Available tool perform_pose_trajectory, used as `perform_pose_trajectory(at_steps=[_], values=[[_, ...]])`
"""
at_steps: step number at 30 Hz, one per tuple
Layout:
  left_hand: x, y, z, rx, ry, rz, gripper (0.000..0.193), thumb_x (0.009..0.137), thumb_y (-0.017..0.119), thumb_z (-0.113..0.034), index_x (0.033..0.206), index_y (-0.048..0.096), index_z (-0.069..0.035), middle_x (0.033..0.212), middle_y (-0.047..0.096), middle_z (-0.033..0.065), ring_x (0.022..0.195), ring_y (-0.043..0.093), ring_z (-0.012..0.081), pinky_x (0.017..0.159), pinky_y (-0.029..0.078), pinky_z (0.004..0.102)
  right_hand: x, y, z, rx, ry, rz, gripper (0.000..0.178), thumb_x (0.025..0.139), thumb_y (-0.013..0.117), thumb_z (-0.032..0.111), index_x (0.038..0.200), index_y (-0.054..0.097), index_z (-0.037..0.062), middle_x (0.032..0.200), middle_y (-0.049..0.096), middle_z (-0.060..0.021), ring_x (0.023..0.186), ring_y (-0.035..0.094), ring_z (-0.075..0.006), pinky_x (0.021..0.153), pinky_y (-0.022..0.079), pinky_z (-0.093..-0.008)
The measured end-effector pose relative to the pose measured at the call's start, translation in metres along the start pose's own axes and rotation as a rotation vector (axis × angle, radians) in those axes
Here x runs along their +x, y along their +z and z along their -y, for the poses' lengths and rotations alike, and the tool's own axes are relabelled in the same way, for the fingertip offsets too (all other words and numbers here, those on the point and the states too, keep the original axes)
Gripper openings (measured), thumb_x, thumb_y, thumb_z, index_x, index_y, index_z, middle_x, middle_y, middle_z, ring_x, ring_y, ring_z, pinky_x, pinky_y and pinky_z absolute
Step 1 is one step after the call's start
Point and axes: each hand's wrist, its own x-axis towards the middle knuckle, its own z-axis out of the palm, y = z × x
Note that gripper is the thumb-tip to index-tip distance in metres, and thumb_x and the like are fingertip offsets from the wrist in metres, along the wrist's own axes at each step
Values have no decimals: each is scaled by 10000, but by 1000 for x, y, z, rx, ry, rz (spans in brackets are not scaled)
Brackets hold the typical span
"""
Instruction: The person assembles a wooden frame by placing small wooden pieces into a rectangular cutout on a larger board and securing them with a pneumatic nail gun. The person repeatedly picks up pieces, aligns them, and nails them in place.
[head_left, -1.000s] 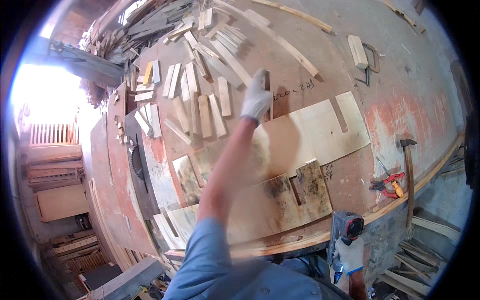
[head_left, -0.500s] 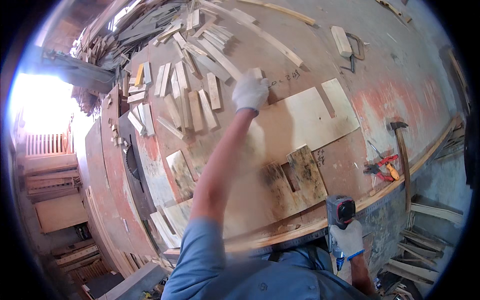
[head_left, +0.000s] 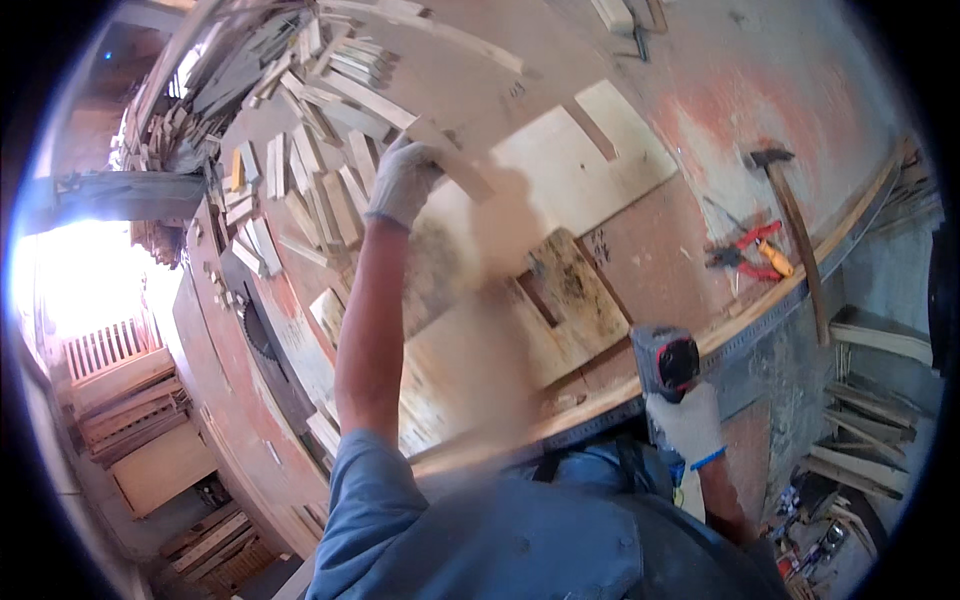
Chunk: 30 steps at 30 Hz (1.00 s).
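My left hand (head_left: 403, 182), in a white knit glove, is raised over the bench and closed on a short pale wooden block (head_left: 455, 168). Below it lie plywood panels with cut slots: a clean one (head_left: 625, 150) and a darkly stained one (head_left: 585, 300). At the bench's near edge my right hand (head_left: 688, 425), gloved too, grips a cordless drill (head_left: 662, 362) with its battery end upward. The drill's lower part is mostly hidden by the glove and my body. To the left of my left hand, several loose wooden blocks (head_left: 345, 205) lie on the bench.
A hammer (head_left: 790, 215), red-handled pliers (head_left: 755, 250) and a yellow-handled screwdriver (head_left: 775, 258) lie at the right near edge. A circular saw blade (head_left: 258, 330) protrudes from the bench at left. Scrap wood (head_left: 160, 140) is heaped at the far left.
My left hand has swung left and nearer from the far side of the panels, bringing the wooden block along. The view has shifted and turned; my right hand still holds the drill.
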Motion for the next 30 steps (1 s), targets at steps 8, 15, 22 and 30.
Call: perform_pose_trajectory(at_steps=[8,15,22,30], values=[[-90,-35,65,-123,-208,-112,344,1065,596,-282,1283,610,-16,1228,686,164,1076,695,338,912,597,507,0,-18,25,55,100,119,262,821,764,194,913,735,-50,753,726,-173,787,755,-233,683,538,-419],[-114,-9,43,247,-182,-277,245,993,649,-281,1097,667,-60,823,635,19,664,625,127,589,530,265,-7,-5,21,78,41,37,189,870,705,161,786,694,-8,605,661,-56,530,634,-136,514,467,-334],[-119,-32,38,463,-109,-291,353,931,669,-285,1174,663,-29,826,653,56,612,627,157,542,530,294,-12,-4,27,86,115,19,206,881,711,196,918,728,-6,666,666,-51,597,629,-140,583,473,-351],[-173,-41,42,301,-276,-180,323,961,615,-260,1135,687,2,1037,710,83,932,708,197,769,593,338,-19,1,13,153,128,-102,180,903,715,194,883,724,15,665,669,-26,576,609,-111,541,439,-311]])
